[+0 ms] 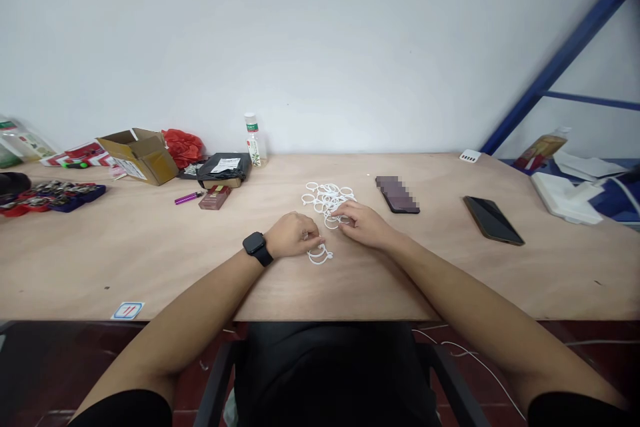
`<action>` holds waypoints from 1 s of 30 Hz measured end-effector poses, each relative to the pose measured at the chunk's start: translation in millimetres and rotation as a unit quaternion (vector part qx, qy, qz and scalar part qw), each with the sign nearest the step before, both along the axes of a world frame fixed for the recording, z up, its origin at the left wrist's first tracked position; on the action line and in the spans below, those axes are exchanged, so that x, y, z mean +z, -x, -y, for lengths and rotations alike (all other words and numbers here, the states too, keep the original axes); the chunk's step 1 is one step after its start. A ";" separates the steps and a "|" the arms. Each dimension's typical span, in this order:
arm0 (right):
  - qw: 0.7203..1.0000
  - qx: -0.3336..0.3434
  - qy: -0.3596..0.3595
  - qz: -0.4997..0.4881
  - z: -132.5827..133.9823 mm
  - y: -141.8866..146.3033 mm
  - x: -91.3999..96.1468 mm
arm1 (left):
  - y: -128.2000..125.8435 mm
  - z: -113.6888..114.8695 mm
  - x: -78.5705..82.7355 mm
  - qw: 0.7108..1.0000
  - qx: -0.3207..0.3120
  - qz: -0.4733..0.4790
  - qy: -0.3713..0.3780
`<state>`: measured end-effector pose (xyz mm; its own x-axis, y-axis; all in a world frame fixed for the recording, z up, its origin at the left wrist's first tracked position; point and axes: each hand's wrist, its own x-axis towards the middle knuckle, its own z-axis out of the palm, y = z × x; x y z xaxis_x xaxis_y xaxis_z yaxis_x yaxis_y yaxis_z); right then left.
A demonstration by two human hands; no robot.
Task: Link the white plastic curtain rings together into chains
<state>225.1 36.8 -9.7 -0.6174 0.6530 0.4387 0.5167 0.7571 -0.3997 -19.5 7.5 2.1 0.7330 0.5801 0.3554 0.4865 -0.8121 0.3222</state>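
Note:
A loose pile of white plastic curtain rings [327, 195], each with a small eyelet, lies on the wooden table in front of me. My left hand [295, 235], with a black watch on its wrist, is closed just nearer to me than the pile. White rings [320, 262] stick out below its thumb and fingertips; how many it holds is hard to see. At the pile's near right edge, my right hand [367, 223] has its thumb and fingers bent around a ring [329, 223]. Its fingers partly cover the rings there.
Beyond the right hand lie a phone [397, 195] and a second dark phone [493, 220]. Leftward are a maroon box [215, 197], purple lighter [188, 198], black package [227, 167], bottle [254, 140] and open carton [140, 157]. A white adapter [565, 199] sits far right.

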 end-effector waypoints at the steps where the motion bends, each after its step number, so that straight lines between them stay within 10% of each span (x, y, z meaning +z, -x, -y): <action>1: 1.000 -0.002 0.000 0.010 -0.5 -0.6 -0.4 | -1.2 0.7 -0.2 1.000 -0.003 -0.003 0.002; 12: 0.991 -0.011 -0.035 0.129 8.2 0.5 4.2 | -2.3 -5.4 -7.4 0.998 0.054 0.027 0.006; 30: 0.994 0.065 -0.091 0.007 16.4 9.2 10.3 | -3.6 2.0 3.9 0.978 0.151 0.111 0.095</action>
<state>215.9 20.5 0.6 -0.6982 0.4780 0.5329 0.4143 0.8769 -0.2437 -16.0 5.5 6.0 0.4352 0.8290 0.3512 0.5963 -0.5577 0.5775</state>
